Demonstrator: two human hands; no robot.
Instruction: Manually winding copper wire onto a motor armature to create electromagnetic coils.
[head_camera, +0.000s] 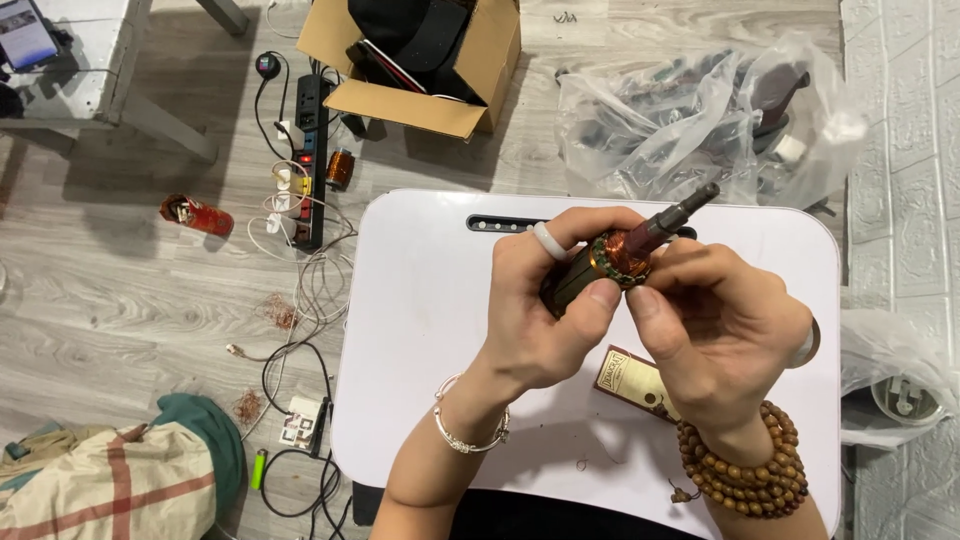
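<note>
On the floor we see an open cardboard box (420, 60), a black power strip (310, 160), a clear plastic bag (690, 120), a green lighter (259, 468) and folded cloth (110, 480).

The dark cylindrical motor rotor with copper windings (612, 262) is largely covered by the left hand (545, 305) and right hand (715, 335). The small brown printed card (628, 382) on the white rounded bench (420, 330) is partly hidden. Contents of the clear plastic bag (700, 120) are indistinct.

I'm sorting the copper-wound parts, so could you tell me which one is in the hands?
The motor armature with the steel shaft, gripped by the left hand and right hand above the white table; the smaller copper coil lies on the floor.
</note>
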